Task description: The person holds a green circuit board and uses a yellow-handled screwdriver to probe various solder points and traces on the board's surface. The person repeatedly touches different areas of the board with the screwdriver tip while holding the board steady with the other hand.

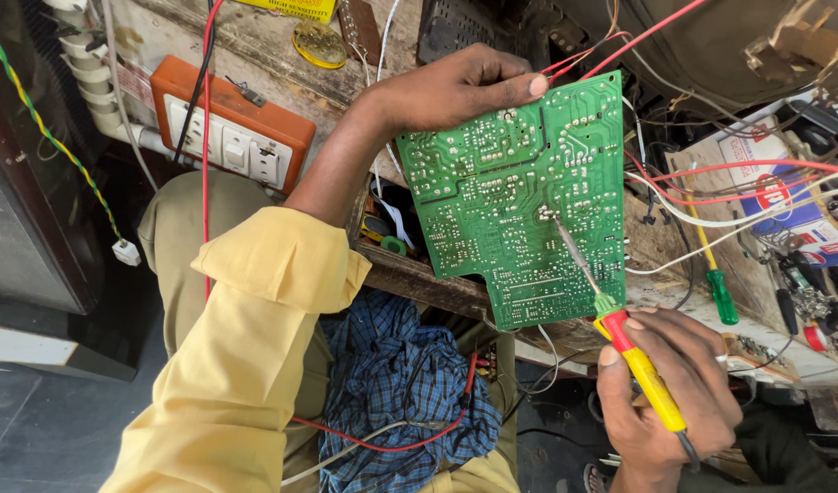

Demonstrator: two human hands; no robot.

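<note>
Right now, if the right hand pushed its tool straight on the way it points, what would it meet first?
The right hand holds a yellow iron aimed up-left. Its tip already looks to be on the green board held by the left hand, so the board comes first, though depth is unclear.

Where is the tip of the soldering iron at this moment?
In the head view, the soldering iron, held by the right hand, has its tip on the right middle of the green circuit board, which the left hand holds.

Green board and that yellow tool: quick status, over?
Left hand grips green board by its top edge, solder side up. Right hand holds yellow tool, tip on the board. Red wires trail behind, none under the tip.
</note>
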